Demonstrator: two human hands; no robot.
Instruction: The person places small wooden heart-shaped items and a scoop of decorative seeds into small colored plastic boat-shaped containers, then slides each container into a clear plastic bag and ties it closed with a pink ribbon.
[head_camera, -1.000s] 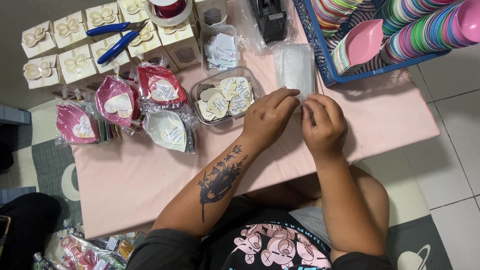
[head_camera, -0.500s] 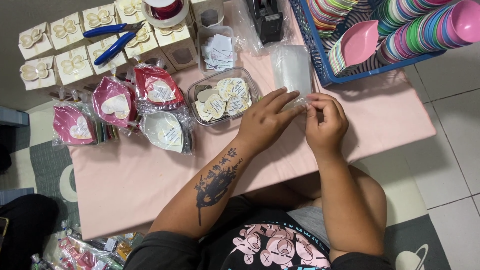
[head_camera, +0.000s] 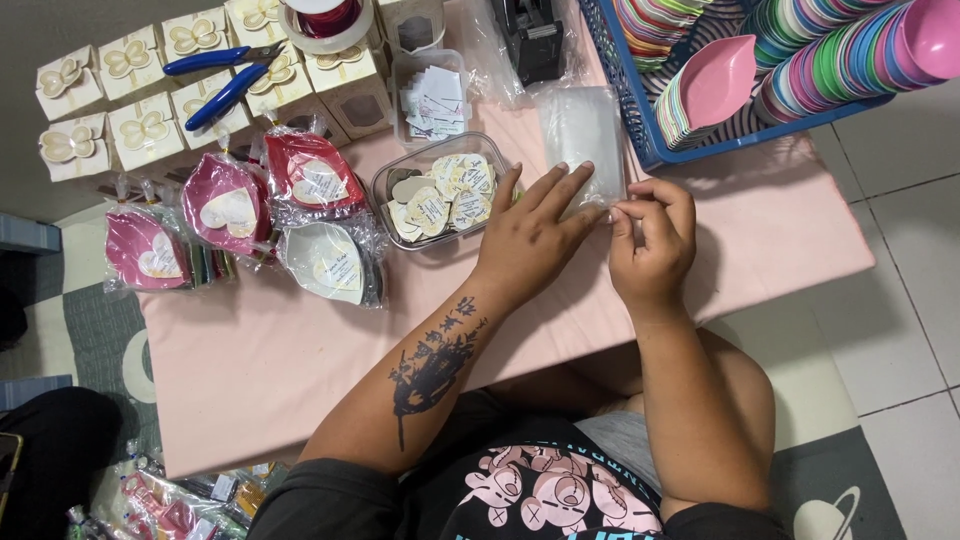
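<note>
On the pink worktop (head_camera: 780, 230), the left hand (head_camera: 530, 235) lies flat with fingers spread, pressing the near end of a stack of clear cellophane bags (head_camera: 580, 135). The right hand (head_camera: 655, 240) has its grip pinched together on the bags' lower corner. Just left sits a clear tray of heart-shaped tags (head_camera: 440, 190); behind stands a blue basket (head_camera: 640, 140).

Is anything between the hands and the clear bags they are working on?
Nothing visible. The left hand lies flat on the clear bags, and the right hand pinches their near edge. The card tray sits off to the side.
</note>
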